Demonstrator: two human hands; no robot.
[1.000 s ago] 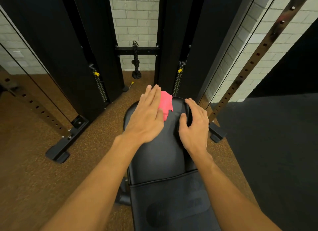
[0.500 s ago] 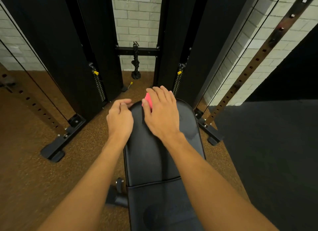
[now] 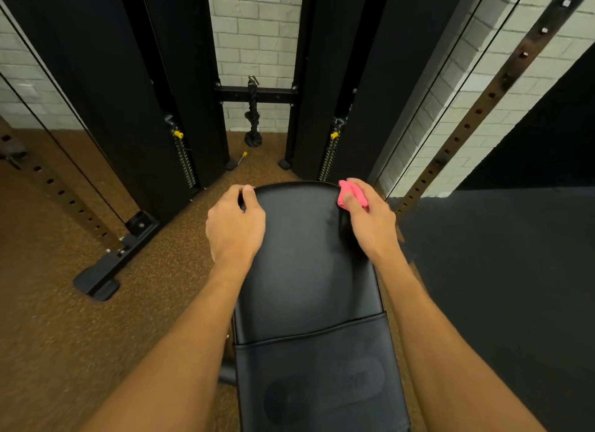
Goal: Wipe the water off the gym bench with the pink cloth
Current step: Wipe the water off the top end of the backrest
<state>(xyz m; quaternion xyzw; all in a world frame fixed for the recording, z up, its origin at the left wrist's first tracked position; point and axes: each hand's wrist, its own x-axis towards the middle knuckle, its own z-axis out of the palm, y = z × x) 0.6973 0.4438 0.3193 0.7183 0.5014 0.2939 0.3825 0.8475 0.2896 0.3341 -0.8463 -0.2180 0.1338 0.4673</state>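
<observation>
1. Nearest: both my bare forearms reach forward, one on each side of the gym bench (image 3: pixel 306 270); black pad, a seam runs across it near me.
2. Left hand (image 3: pixel 235 228) at the bench's far left corner. Fingers curled together over the pad edge, thumb on top, gripping it.
3. Right hand (image 3: pixel 370 225) at the far right corner, over the pad edge. Fingers bent and pinching the pink cloth (image 3: pixel 352 194), thumb pressed on it.
4. Pink cloth is bunched up, sticks out past my fingers, touching the pad's far right rim.
5. Pad beside the right hand shows faint dull smears; possibly wet, too dark to tell.
6. Brown speckled floor (image 3: pixel 64 302) on the left, dark mat (image 3: pixel 499 270) on the right.
7. Past the bench: black cable machine columns (image 3: pixel 128 93), weight stacks with yellow pins.
8. Small yellow-tipped pin (image 3: pixel 242 158) lies on the floor between the columns.
9. Black rope attachment (image 3: pixel 253 115) hangs from the crossbar.
10. Farthest: white brick wall (image 3: pixel 257 28).
</observation>
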